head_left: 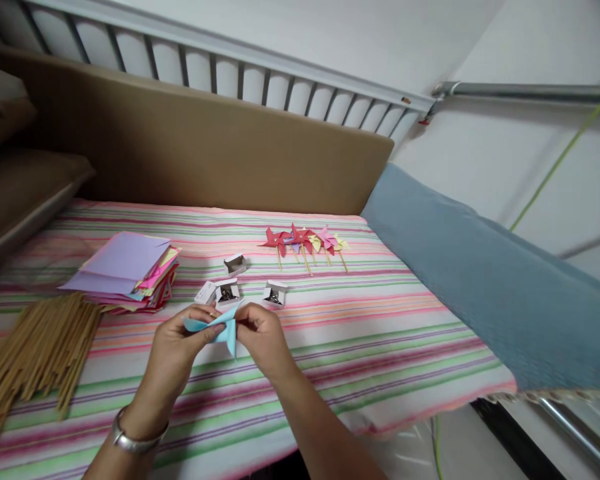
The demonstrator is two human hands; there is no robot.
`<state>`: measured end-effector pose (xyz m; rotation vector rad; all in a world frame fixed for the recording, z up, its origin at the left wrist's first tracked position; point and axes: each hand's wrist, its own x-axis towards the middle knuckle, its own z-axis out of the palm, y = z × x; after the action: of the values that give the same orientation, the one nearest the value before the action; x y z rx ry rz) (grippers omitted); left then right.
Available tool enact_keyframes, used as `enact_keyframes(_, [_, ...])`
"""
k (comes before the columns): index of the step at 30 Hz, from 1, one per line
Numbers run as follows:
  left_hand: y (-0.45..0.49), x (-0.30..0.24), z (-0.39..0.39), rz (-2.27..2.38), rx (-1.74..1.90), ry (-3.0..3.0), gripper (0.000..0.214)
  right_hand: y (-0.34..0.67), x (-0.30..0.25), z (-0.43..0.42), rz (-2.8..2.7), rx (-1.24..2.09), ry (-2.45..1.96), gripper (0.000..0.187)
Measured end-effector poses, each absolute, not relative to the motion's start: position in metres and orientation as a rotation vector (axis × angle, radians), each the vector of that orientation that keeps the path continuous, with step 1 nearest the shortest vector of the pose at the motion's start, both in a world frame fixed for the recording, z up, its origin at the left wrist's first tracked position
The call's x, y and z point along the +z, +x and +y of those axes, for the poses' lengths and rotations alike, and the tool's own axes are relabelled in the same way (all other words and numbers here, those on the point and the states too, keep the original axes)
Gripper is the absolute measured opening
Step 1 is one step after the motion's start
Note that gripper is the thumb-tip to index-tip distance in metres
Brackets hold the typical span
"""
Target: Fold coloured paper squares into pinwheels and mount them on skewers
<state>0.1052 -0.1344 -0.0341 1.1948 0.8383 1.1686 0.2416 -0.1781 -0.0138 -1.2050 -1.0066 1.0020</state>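
Observation:
A light blue paper pinwheel point(223, 328), its corners folded in, is held up in front of me between both hands. On its left side my left hand point(183, 337) is closed, the thumb pressing on the folded centre. My right hand point(261, 335) pinches the paper's right edge; the fingertips are partly hidden behind it. Just beyond the hands stand small open boxes: one with dark metal pieces point(227, 293), another holding small metal pieces point(275, 294), and a third white box point(235, 265) farther back.
Coloured paper squares point(123, 257) are stacked at the left, with a pile of thin wooden sticks point(40, 347) in front. Several finished pinwheels point(301, 237) lie toward the back. A brown board point(220, 147) stands behind the striped cloth point(380, 360); blue fabric point(480, 267) borders the right.

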Motion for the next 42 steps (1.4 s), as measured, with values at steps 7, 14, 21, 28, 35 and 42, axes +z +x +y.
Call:
enact_keyframes(7, [0.107,-0.029,-0.137,0.792,1.188,1.194,0.012,0.243,-0.019,-0.178,-1.040,0.980,-1.236,0.001])
enact_keyframes(14, [0.108,-0.028,-0.137,0.779,1.186,1.179,0.012,0.244,-0.023,-0.177,-1.060,0.974,-1.248,0.001])
enact_keyframes(21, [0.108,-0.028,-0.136,0.789,1.192,1.183,0.011,0.243,-0.021,-0.178,-1.086,0.946,-1.263,0.002])
enact_keyframes(28, [0.109,-0.027,-0.136,0.787,1.207,1.164,0.012,0.241,-0.018,-0.178,-1.059,0.942,-1.266,0.004])
enact_keyframes(35, [0.100,-0.027,-0.127,0.862,1.224,0.987,0.018,0.253,-0.023,-0.179,-1.108,1.094,-1.304,0.010])
enact_keyframes(42, [0.090,-0.027,-0.118,0.959,1.231,0.814,0.026,0.255,-0.031,-0.179,-1.262,1.028,-1.499,0.005])
